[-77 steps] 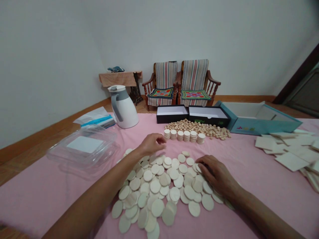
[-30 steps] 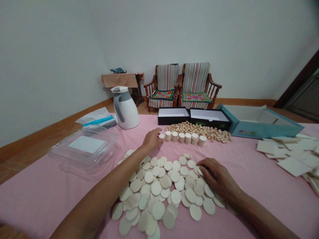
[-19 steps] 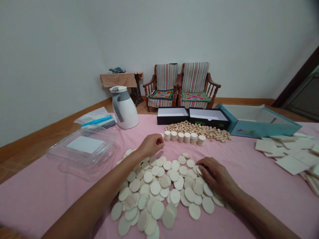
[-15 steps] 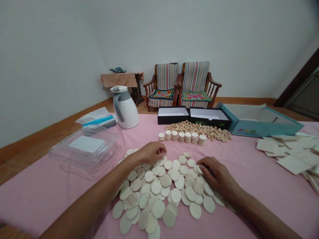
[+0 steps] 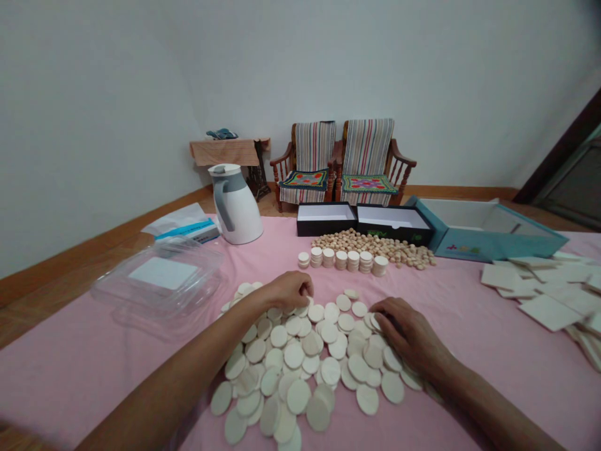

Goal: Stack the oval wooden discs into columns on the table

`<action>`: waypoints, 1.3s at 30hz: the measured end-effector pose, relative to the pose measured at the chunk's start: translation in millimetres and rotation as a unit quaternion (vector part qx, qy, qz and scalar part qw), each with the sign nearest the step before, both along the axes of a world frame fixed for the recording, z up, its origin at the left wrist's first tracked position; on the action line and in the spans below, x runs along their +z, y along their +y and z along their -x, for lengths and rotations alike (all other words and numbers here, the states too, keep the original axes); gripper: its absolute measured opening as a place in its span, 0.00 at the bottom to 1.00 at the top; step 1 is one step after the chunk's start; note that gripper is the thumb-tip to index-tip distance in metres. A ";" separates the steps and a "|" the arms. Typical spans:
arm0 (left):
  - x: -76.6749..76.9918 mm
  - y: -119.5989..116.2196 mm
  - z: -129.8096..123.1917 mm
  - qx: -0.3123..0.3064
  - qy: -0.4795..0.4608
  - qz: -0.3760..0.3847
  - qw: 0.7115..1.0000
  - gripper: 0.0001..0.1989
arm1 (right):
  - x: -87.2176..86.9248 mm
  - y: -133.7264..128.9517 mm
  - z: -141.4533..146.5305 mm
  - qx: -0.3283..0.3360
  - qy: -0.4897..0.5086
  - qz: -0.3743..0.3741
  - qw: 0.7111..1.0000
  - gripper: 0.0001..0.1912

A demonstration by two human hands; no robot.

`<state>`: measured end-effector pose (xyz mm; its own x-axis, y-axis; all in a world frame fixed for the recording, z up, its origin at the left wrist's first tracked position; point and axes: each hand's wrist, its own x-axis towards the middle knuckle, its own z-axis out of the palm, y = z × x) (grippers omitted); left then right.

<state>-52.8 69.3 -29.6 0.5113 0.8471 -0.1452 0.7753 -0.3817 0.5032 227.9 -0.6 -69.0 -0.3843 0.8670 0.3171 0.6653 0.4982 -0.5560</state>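
Well, the left hand [image 5: 290, 290]: it's at the far edge of the loose discs [image 5: 293, 355], fingers curled in close to the thumb — from where I stand I can't say whether a disc is pinched there.
The right hand [image 5: 402, 326]: it rests on the right side of the heap, fingers bent and loosely arched; whether it grips anything under the palm is hidden from me.
The heap: pale, flat rounds, overlapping on the pink cloth [image 5: 446, 300], mostly between the two forearms.
The stacks [image 5: 353, 261]: seven short columns in a row beyond the heap, the leftmost lower than its neighbour.
Behind them: a spread of small wooden beads [image 5: 350, 240], then two black boxes [image 5: 325, 227] and a blue box [image 5: 488, 249].
Far right: square wooden pieces [image 5: 550, 312], piled untidily.
Left side: a clear plastic container [image 5: 126, 285] — and behind it a white jug [image 5: 244, 216], upright.
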 end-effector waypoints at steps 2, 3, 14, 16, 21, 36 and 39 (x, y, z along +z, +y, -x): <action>1.5 1.4 0.3 -0.004 0.002 0.010 1.000 0.10 | -0.5 0.3 -0.2 0.001 0.000 -0.002 1.000 0.11; 2.5 1.6 0.5 -0.006 0.001 0.012 1.000 0.10 | -0.9 0.4 -0.4 0.001 0.000 -0.004 1.000 0.11; 7.6 3.6 -0.2 -0.027 -0.059 0.044 0.997 0.09 | -0.8 0.3 0.4 -0.006 0.010 -0.014 1.000 0.11; 4.5 7.1 -1.7 -0.017 -0.074 0.040 0.996 0.08 | -0.6 0.2 0.5 -0.009 0.007 -0.011 1.000 0.11; -12.6 20.7 -1.9 0.047 -0.095 0.000 0.994 0.06 | -0.2 -0.3 -0.2 -0.007 0.001 -0.006 1.000 0.11; -4.8 4.7 -0.7 0.002 -0.032 -0.075 0.997 0.15 | -4.3 0.7 -1.6 -0.005 0.004 0.002 1.000 0.11; -4.8 5.3 -5.1 -0.003 -0.008 -0.101 0.995 0.14 | -4.3 0.6 -1.6 -0.003 0.002 0.003 1.000 0.12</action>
